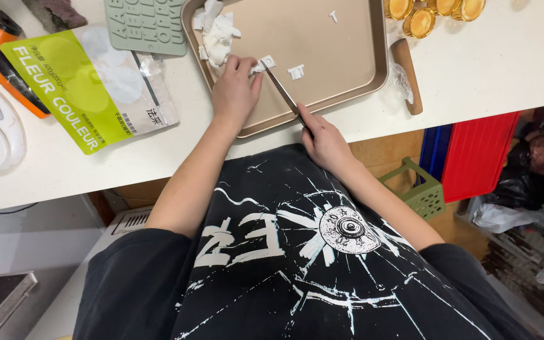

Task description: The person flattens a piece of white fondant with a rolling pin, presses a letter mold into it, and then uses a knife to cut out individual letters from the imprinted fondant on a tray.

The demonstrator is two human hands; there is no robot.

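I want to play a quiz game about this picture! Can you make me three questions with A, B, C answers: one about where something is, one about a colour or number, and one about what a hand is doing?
1. Where is the white piece that the left hand presses?
A. in the tray
B. on the bag
C. on the floor

2. What colour is the crate beside the table?
A. yellow
B. red
C. white

3. What is the right hand doing?
A. lying flat and empty
B. lifting a jar
C. holding a knife

Answers:
1. A: the white piece lies inside the tray, under the left fingertips.
2. B: the crate under the table edge is bright red.
3. C: the fingers are closed round the handle of the knife, whose tip reaches the white piece.
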